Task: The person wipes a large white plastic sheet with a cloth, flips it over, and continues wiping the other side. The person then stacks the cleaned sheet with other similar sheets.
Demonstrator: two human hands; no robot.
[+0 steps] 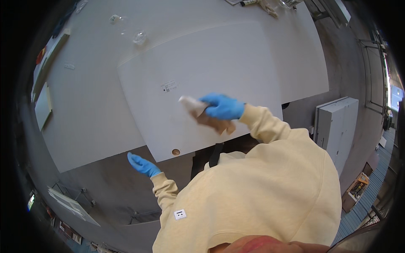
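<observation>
A large white panel (219, 55) lies on a wider white table. My right hand (224, 106), in a blue glove, is closed on a crumpled white and brown rag (203, 114) over the near middle of the panel. Motion smears the rag, and its brown end hangs toward me. A printed label (169, 86) is stuck on the panel to the left of the rag. Near the panel's front left corner is a round hole (176, 152) with a brownish inside. My left hand (144, 165), also gloved in blue, is held off that corner, its fingers stretched out and nothing in it.
The white table (88, 114) reaches past the panel on both sides. A clear plastic bottle (126, 29) lies at the far left. White boards (71, 204) lean below the table's left front. Grey-white stacked panels (337, 126) stand at the right, beyond my right elbow.
</observation>
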